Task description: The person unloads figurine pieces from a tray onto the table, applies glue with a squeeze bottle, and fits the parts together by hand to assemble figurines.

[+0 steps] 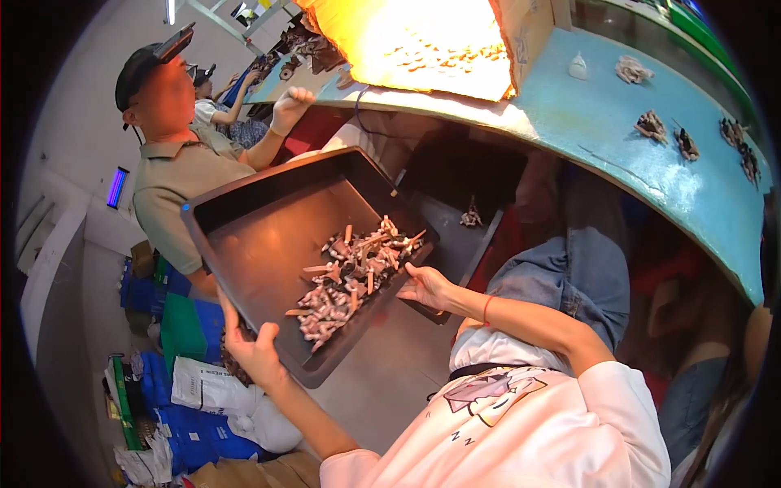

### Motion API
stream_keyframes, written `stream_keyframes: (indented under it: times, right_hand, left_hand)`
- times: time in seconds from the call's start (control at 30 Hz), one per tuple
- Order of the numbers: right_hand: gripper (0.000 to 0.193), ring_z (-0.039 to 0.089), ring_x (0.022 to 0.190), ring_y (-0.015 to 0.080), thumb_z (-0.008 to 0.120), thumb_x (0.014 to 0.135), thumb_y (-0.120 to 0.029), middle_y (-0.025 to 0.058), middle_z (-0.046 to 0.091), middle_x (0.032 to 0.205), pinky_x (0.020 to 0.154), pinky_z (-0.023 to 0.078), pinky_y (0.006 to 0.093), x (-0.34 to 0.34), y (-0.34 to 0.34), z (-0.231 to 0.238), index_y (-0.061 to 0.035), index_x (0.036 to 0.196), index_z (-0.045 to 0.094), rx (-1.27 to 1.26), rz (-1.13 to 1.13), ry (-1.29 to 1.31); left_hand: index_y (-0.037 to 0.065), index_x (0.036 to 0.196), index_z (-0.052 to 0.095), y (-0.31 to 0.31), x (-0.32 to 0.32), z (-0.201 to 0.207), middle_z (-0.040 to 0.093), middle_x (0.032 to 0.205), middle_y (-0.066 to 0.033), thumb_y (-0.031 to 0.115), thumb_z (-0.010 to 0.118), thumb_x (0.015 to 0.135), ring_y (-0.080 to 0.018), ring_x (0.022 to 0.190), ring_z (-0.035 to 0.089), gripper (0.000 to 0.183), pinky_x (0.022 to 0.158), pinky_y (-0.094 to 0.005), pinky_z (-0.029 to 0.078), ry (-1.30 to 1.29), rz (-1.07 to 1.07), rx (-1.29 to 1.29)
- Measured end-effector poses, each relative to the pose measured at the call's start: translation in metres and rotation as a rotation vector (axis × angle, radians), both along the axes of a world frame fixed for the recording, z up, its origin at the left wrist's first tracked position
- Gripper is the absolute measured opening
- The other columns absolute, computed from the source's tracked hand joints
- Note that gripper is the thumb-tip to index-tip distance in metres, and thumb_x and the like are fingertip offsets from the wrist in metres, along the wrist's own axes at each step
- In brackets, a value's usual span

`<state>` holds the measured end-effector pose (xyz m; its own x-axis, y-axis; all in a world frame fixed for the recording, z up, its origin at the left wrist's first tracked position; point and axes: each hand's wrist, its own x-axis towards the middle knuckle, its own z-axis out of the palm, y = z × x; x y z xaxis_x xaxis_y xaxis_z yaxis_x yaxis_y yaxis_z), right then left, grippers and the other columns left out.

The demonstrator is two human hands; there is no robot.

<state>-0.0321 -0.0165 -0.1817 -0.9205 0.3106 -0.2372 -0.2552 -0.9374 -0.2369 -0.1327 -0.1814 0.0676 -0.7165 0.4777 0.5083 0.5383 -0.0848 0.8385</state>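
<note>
Blue tabletop [561,106], upper right: one white bottle [577,67], at least four dark part clusters [686,145] toward its right end. One white sack [207,385] bears printed lettering. Both hands hold one black tray [264,248]; one heap of small parts [358,281] lies along its near-right edge. Left hand [257,356]: thumb and fingers pinch the left wall. Right hand [429,288]: thumb at the near-right rim, fingers extended below.

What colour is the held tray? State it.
The held tray is black, best seen in the head view.
</note>
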Motion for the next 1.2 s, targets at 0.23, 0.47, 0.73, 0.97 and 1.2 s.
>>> stream_keyframes:
  times: [0.23, 0.47, 0.73, 0.97, 1.2]
  right_hand:
    - [0.027, 0.056, 0.095, 0.0297, 0.036, 0.091, -0.022, 0.0177, 0.056, 0.101, 0.09, 0.044, 0.0411, -0.011, 0.017, -0.023, -0.0003, 0.102, 0.047, -0.175, 0.018, -0.141]
    - [0.024, 0.057, 0.092, 0.0258, 0.034, 0.092, -0.019, 0.0147, 0.057, 0.101, 0.085, 0.046, 0.0384, -0.019, 0.026, -0.035, -0.0006, 0.1, 0.047, -0.248, 0.068, -0.156]
    - [0.024, 0.056, 0.093, 0.0233, 0.037, 0.092, -0.021, 0.0128, 0.056, 0.104, 0.088, 0.043, 0.0351, -0.013, 0.019, -0.004, -0.0026, 0.103, 0.048, -0.285, 0.084, 0.087]
    - [0.024, 0.055, 0.096, 0.0199, 0.037, 0.092, -0.021, 0.0099, 0.057, 0.103, 0.089, 0.045, 0.0335, -0.009, 0.001, -0.005, -0.0038, 0.104, 0.049, -0.301, 0.074, 0.147]
    - [0.024, 0.058, 0.09, 0.0217, 0.035, 0.092, -0.022, 0.0115, 0.058, 0.1, 0.082, 0.048, 0.0345, 0.0, -0.009, 0.016, -0.0051, 0.098, 0.051, -0.309, 0.046, -0.05]
  left_hand:
    - [-0.01, 0.113, 0.045, 0.072, 0.037, 0.005, 0.046, 0.121, -0.0201, -0.004, 0.047, 0.053, -0.0314, 0.119, 0.039, 0.06, 0.101, -0.0356, 0.025, 0.524, 0.069, -0.259]
    - [-0.002, 0.115, 0.045, 0.114, 0.084, -0.01, 0.043, 0.127, -0.011, -0.001, 0.048, 0.054, -0.0392, 0.121, 0.032, 0.061, 0.094, -0.0523, 0.025, 0.772, 0.244, -0.436]
    - [-0.001, 0.114, 0.045, 0.106, 0.123, 0.013, 0.042, 0.128, -0.0105, 0.001, 0.047, 0.056, -0.037, 0.124, 0.03, 0.057, 0.095, -0.056, 0.021, 0.819, 0.286, -0.464]
    - [0.0, 0.114, 0.048, 0.096, 0.133, 0.028, 0.048, 0.123, -0.0105, 0.001, 0.047, 0.057, -0.0366, 0.122, 0.033, 0.057, 0.097, -0.0575, 0.017, 0.857, 0.154, -0.392]
    - [-0.001, 0.112, 0.049, 0.086, 0.137, 0.026, 0.049, 0.121, -0.0126, 0.002, 0.047, 0.06, -0.0357, 0.119, 0.039, 0.053, 0.096, -0.0552, 0.023, 0.917, 0.182, -0.403]
